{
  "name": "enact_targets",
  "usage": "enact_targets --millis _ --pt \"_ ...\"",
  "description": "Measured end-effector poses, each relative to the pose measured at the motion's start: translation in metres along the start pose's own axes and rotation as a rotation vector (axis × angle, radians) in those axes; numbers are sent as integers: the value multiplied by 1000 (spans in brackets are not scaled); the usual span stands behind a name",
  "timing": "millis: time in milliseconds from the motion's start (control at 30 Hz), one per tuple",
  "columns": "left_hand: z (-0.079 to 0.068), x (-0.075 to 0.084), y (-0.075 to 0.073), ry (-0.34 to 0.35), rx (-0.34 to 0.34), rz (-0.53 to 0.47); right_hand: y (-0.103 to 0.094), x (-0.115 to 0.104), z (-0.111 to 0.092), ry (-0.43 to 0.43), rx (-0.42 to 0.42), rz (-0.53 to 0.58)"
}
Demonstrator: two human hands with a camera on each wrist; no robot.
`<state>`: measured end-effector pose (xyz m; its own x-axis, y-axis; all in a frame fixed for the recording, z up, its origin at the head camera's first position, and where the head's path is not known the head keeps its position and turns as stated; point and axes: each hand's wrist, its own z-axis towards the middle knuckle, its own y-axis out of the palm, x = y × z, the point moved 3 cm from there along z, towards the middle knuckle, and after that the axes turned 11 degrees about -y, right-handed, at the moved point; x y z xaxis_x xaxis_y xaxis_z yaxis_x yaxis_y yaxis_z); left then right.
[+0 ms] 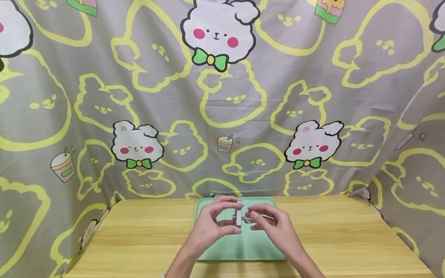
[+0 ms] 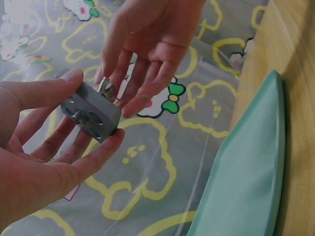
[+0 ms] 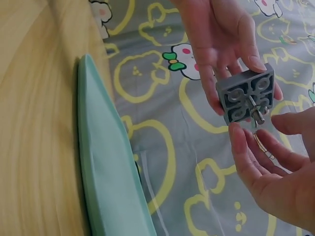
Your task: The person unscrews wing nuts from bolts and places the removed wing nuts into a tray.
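Note:
My left hand (image 1: 213, 220) holds a small grey square block (image 1: 238, 218) on edge, between its thumb and fingers. Holes and recesses mark the block's face in the left wrist view, and its ribbed side shows in the right wrist view. A metal bolt (image 3: 256, 112) passes through the block's middle, with a silver wing nut (image 2: 106, 88) on the side toward my right hand (image 1: 272, 222). The right thumb and fingers curl loosely around the wing nut; firm contact is hard to make out. Both hands are above a mint-green tray (image 1: 243, 247).
The tray lies on a light wooden table (image 1: 146, 231), near its back edge. A grey curtain (image 1: 243, 170) with cartoon rabbits and yellow outlines hangs behind and along both sides.

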<state>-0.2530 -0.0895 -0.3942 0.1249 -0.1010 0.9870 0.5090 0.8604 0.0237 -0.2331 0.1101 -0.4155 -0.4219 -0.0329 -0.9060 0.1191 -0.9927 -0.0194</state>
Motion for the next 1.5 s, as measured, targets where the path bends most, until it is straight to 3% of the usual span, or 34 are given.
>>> enact_targets --millis 267,533,767,1000,1333,1433,1500 --pt "4 -4 6 -4 -6 -2 -3 5 -2 159 -22 69" --pt "3 -5 7 12 -23 4 -3 6 -4 153 -35 66" --pt "2 -6 3 13 -7 -5 2 3 -2 -31 -70 -62" --pt "0 -4 0 1 3 -23 5 0 -3 -134 -64 -154" --pt "-2 -2 -4 -9 14 -14 11 -4 -6 -486 -93 -273" --pt "-2 -1 -5 -12 14 -12 11 -6 -6 -508 -93 -266" --pt "-1 -1 -5 -16 15 -9 11 -7 -5 -477 -88 -238"
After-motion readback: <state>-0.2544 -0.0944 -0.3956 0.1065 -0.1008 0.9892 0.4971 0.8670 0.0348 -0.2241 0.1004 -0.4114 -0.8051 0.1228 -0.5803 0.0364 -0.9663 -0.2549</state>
